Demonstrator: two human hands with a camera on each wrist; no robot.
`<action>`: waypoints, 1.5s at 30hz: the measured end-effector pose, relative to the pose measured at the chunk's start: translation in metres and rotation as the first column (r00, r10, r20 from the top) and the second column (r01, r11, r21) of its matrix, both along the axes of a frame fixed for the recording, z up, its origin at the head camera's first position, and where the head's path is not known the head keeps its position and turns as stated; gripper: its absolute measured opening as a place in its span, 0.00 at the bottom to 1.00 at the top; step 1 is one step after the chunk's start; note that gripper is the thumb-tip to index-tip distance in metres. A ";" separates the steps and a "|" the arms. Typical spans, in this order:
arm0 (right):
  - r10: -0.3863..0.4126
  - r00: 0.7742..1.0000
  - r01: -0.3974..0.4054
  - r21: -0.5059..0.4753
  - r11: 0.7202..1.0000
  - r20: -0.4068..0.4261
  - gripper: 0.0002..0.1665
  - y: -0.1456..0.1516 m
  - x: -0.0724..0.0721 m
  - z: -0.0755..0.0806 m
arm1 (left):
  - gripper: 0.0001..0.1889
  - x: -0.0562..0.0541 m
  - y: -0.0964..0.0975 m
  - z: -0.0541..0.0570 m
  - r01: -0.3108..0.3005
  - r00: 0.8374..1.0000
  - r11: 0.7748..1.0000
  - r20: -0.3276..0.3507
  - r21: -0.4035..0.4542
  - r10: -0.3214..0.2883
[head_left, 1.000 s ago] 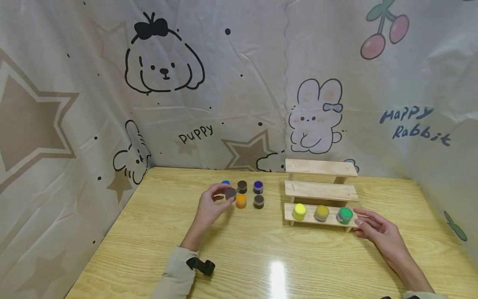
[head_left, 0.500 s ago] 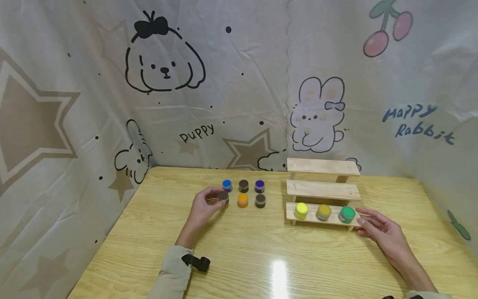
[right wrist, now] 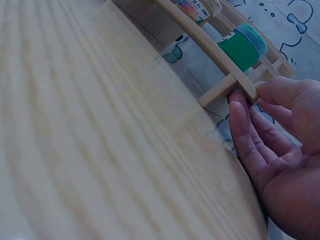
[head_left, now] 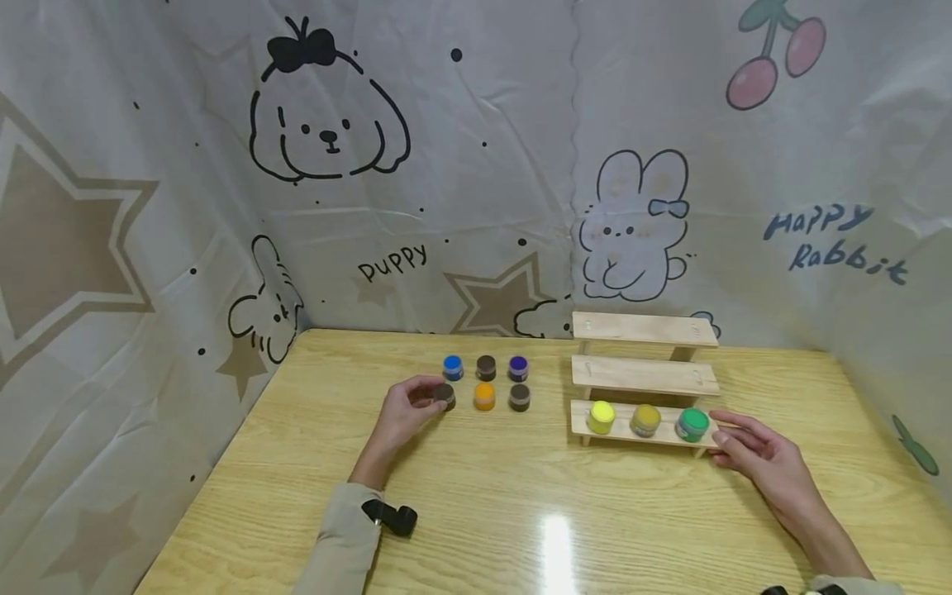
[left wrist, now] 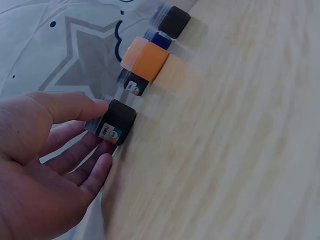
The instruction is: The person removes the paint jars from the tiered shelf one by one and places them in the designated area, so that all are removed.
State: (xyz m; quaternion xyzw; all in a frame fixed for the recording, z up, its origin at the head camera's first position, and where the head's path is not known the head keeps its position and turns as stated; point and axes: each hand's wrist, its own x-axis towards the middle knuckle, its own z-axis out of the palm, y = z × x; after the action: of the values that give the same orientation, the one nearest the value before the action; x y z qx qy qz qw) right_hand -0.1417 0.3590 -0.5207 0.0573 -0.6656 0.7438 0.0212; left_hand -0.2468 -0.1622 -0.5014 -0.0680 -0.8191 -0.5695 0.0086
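My left hand (head_left: pixel 402 416) holds a small dark paint jar (head_left: pixel 445 397) between thumb and fingers at the table, at the left end of the front row of jars. In the left wrist view, the thumb lies on the clear lid side of this dark jar (left wrist: pixel 118 122), which has a label. An orange jar (head_left: pixel 485 397) stands beside it. My right hand (head_left: pixel 769 459) pinches the right end of the lowest step of a three-step wooden rack (head_left: pixel 645 373). A green jar (head_left: pixel 693 424) sits on that step close to those fingers.
Yellow (head_left: pixel 602 417) and ochre (head_left: pixel 645 421) jars share the lowest step with the green one. Blue (head_left: pixel 453 368), dark brown (head_left: pixel 486 368) and purple (head_left: pixel 518 368) jars form the back row, and another dark jar (head_left: pixel 520 397) stands front right. A printed curtain (head_left: pixel 491 165) hangs behind the table.
My left hand has moved left and down with the dark jar, from over the blue and orange jars to the front row's left end. My right hand keeps its grip on the rack.
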 end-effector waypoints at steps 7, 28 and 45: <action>-0.007 1.000 0.007 0.002 1.000 0.002 0.23 0.000 0.000 0.002 | 0.17 0.001 0.006 0.005 0.016 1.000 1.000 -0.026 -0.021 -0.017; 0.001 1.000 -0.001 0.004 1.000 -0.012 0.24 -0.001 0.000 0.003 | 0.19 0.011 0.020 0.037 0.028 0.983 0.999 -0.184 -0.017 -0.030; 0.004 1.000 -0.004 0.000 1.000 -0.009 0.23 0.000 0.000 0.001 | 0.17 0.031 0.054 0.052 0.149 0.964 0.989 -0.220 -0.013 -0.148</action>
State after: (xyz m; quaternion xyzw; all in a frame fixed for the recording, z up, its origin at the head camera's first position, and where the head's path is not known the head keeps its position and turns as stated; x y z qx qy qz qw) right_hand -0.1415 0.3595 -0.5192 0.0619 -0.6654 0.7436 0.0224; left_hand -0.2162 -0.1081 -0.4492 -0.1918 -0.8047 -0.5590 0.0568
